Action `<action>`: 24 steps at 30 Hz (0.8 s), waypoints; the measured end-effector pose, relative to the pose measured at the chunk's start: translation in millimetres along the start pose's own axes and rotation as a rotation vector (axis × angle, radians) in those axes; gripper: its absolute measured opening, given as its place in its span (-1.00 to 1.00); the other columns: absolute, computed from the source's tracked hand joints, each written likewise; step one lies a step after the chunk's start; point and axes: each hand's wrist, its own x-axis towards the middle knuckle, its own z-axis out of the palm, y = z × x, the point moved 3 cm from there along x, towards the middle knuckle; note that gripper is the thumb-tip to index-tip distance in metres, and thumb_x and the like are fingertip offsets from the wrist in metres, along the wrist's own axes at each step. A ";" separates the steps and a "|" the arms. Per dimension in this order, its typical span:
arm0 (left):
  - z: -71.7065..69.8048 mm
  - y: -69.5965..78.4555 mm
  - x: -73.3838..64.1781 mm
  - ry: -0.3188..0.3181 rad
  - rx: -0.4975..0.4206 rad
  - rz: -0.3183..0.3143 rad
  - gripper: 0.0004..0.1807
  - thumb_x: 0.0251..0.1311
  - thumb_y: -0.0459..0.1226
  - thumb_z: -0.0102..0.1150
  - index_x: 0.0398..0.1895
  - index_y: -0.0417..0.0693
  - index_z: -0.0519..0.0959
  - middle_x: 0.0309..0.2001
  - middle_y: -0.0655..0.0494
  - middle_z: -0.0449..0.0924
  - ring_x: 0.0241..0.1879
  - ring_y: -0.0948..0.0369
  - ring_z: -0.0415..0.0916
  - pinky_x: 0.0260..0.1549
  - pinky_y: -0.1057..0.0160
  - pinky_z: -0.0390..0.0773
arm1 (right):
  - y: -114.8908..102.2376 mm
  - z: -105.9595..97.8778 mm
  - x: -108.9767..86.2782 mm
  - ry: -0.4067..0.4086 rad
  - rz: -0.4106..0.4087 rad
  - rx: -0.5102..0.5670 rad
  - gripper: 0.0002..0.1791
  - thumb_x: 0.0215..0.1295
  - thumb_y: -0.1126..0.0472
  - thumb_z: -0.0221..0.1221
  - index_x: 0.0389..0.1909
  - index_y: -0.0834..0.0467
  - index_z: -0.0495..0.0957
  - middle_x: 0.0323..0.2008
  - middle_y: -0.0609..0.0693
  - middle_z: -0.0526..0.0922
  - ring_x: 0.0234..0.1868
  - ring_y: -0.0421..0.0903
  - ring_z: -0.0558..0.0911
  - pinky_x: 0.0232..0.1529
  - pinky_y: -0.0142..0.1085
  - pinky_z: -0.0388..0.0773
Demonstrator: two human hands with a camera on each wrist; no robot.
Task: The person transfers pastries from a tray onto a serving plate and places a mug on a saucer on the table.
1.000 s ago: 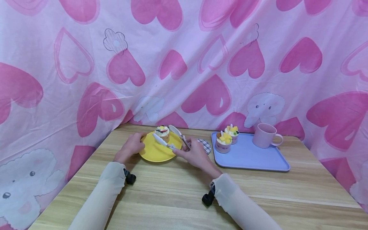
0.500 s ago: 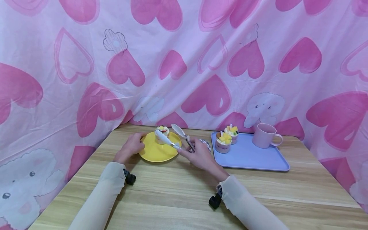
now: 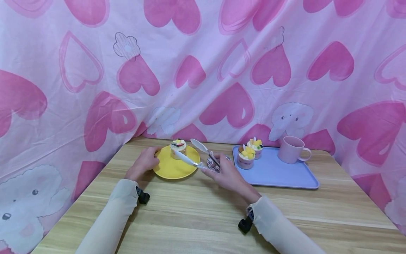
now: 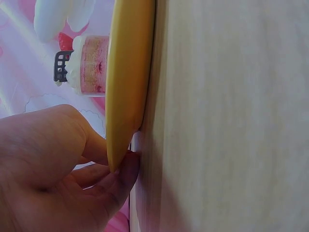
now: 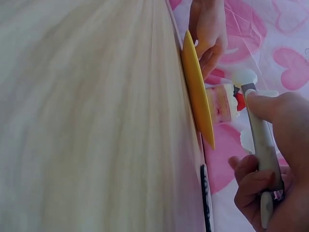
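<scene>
My left hand (image 3: 144, 162) pinches the left rim of a round yellow plate (image 3: 172, 173); in the left wrist view the thumb is above the rim and fingers below it. Toward the back of the plate stands a clear dessert cup (image 3: 178, 145) with pink and tan layers, cream and fruit on top. My right hand (image 3: 229, 176) holds a pair of kitchen tongs (image 3: 200, 145), grey-handled in the right wrist view. Their arms are spread with nothing between them, and their pale tips point left over the plate's right side, near the cup.
Right of the plate lies a round checked mat (image 3: 210, 163), partly behind the tongs and right hand. A lavender tray (image 3: 279, 176) farther right bears two dessert cups (image 3: 245, 158) and a pink mug (image 3: 291, 150). A pink heart-patterned curtain (image 3: 228, 106) hangs behind the wooden table (image 3: 190, 218).
My right hand has drawn the tongs back to the right, away from the cup, uncovering it more. The left hand and plate stay in place.
</scene>
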 end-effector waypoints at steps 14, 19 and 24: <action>0.0 0.5 -0.5 0.006 -0.001 0.005 -0.31 0.37 -0.48 0.02 0.60 -0.34 0.32 0.52 -0.36 0.41 0.22 -0.14 0.47 0.43 -0.19 0.51 | 7.4 -13.7 -8.9 0.051 0.006 -0.029 -0.01 0.13 -0.34 0.54 0.39 0.14 0.38 0.16 0.14 0.68 0.00 -0.08 0.66 -0.02 -0.19 0.67; 0.3 1.3 -1.2 0.005 -0.003 -0.002 -0.31 0.38 -0.48 0.02 0.61 -0.33 0.32 0.52 -0.36 0.41 0.21 -0.14 0.47 0.43 -0.18 0.51 | 9.5 -16.1 -10.4 0.050 -0.003 -0.036 0.02 0.07 -0.31 0.59 0.38 0.16 0.38 0.16 0.16 0.69 0.01 -0.07 0.65 -0.04 -0.22 0.67; 0.5 1.8 -2.0 0.005 -0.006 -0.009 -0.31 0.39 -0.48 0.02 0.62 -0.32 0.31 0.53 -0.36 0.40 0.22 -0.15 0.47 0.43 -0.19 0.51 | 12.9 -20.2 -13.3 0.046 -0.005 -0.021 0.02 0.05 -0.34 0.59 0.37 0.12 0.37 -0.08 0.10 0.72 -0.13 -0.08 0.64 -0.26 -0.30 0.63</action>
